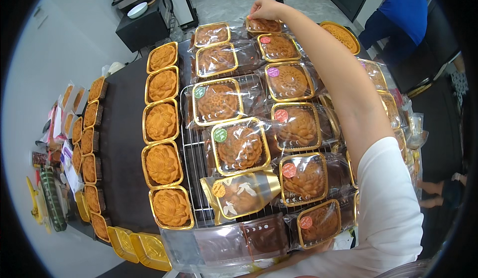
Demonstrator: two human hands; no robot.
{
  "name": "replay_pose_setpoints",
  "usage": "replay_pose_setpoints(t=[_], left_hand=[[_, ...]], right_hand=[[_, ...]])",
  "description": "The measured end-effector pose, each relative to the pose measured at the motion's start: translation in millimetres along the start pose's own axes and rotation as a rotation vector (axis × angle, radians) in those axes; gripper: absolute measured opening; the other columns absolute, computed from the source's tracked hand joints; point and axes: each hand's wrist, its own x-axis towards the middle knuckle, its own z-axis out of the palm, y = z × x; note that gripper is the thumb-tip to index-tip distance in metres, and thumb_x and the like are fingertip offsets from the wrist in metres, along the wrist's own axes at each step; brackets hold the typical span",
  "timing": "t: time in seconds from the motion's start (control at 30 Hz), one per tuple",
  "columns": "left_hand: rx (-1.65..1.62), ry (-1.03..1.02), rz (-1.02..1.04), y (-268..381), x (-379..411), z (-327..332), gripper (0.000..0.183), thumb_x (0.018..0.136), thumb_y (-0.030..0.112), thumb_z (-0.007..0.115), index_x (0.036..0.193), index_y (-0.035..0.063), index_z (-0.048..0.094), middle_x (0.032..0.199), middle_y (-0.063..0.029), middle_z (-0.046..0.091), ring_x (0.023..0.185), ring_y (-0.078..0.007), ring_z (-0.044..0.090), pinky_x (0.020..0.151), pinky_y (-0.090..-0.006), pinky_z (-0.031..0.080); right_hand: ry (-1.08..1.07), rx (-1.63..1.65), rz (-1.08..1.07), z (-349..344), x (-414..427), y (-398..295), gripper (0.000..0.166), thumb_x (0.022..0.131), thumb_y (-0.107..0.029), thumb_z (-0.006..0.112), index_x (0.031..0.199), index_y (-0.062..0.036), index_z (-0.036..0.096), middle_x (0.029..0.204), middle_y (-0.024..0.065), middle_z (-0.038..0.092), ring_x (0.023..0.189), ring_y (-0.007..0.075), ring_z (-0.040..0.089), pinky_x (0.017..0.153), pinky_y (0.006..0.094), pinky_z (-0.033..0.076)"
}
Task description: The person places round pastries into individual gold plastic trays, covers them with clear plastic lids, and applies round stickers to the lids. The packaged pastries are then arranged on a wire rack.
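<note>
At the far end of the table my right hand (264,9) reaches over a wrapped mooncake (263,25) in a gold-rimmed tray. Its fingertips are bunched at the near-left corner; whether they grip anything is hidden. My left hand (328,245) is mostly hidden at the lower right, behind a wrapped mooncake (318,224) bearing a red round sticker. A white sheet with labels (343,239) shows next to it. Two columns of wrapped mooncakes lie on a wire rack (196,154). Some bear round stickers, like this green-stickered mooncake (241,147). A gold-wrapped mooncake (242,194) has white crane prints.
Unwrapped mooncakes (162,121) in gold trays line the rack's left side. Empty gold trays (151,250) and plastic sleeves (224,242) lie at the near edge. A large round mooncake (340,37) sits at the far right. A person in blue (401,13) is beyond.
</note>
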Motion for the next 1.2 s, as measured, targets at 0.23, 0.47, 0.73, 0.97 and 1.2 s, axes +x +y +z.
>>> replay_pose_setpoints(t=[0.23, 0.47, 0.73, 0.97, 1.2], left_hand=[[-0.016, -0.012, -0.014, 0.5, 1.6, -2.9, 0.037, 0.091, 0.013, 0.052, 0.124, -0.0008, 0.060, 0.128, -0.0180, 0.060, 0.108, -0.0315, 0.061, 0.089, -0.0402, 0.052], [-0.015, 0.001, -0.019, 9.5, -2.8, 0.1, 0.036, 0.090, 0.013, 0.052, 0.122, -0.0006, 0.061, 0.125, -0.0174, 0.061, 0.104, -0.0308, 0.062, 0.085, -0.0404, 0.053], [0.095, 0.030, -0.083, 45.6, -20.5, -4.4, 0.033, 0.089, 0.013, 0.053, 0.118, -0.0004, 0.062, 0.126, -0.0167, 0.060, 0.101, -0.0306, 0.063, 0.081, -0.0418, 0.054], [0.333, 0.235, -0.030, 69.6, -32.5, -17.9, 0.028, 0.081, 0.019, 0.067, 0.106, 0.0054, 0.064, 0.135, -0.0189, 0.053, 0.117, -0.0323, 0.053, 0.092, -0.0475, 0.040], [0.430, 0.095, 0.007, 91.6, -32.5, -35.8, 0.031, 0.083, 0.023, 0.066, 0.106, 0.0042, 0.062, 0.142, -0.0205, 0.049, 0.135, -0.0371, 0.042, 0.108, -0.0496, 0.034]], right_hand=[[0.149, -0.024, 0.087, 15.1, 17.2, 5.0, 0.030, 0.083, -0.027, 0.076, 0.105, -0.0067, 0.073, 0.099, 0.0117, 0.073, 0.095, 0.0228, 0.068, 0.086, 0.0338, 0.053], [0.112, -0.014, -0.032, 10.8, 12.6, 21.4, 0.032, 0.089, -0.031, 0.066, 0.112, -0.0093, 0.075, 0.100, 0.0120, 0.075, 0.092, 0.0224, 0.069, 0.088, 0.0349, 0.053], [0.019, -0.382, -0.464, -102.9, -223.3, -141.9, 0.037, 0.093, -0.028, 0.056, 0.119, -0.0043, 0.069, 0.108, 0.0211, 0.071, 0.093, 0.0329, 0.069, 0.084, 0.0405, 0.054], [-0.152, 0.268, -0.397, -104.6, -561.3, -160.6, 0.022, 0.092, -0.024, 0.069, 0.101, -0.0045, 0.072, 0.081, 0.0093, 0.069, 0.074, 0.0232, 0.067, 0.067, 0.0316, 0.054], [-0.352, 0.211, 0.111, -2.3, -707.9, -104.8, 0.019, 0.083, -0.015, 0.073, 0.098, -0.0023, 0.073, 0.083, 0.0139, 0.072, 0.072, 0.0298, 0.069, 0.067, 0.0379, 0.055]])
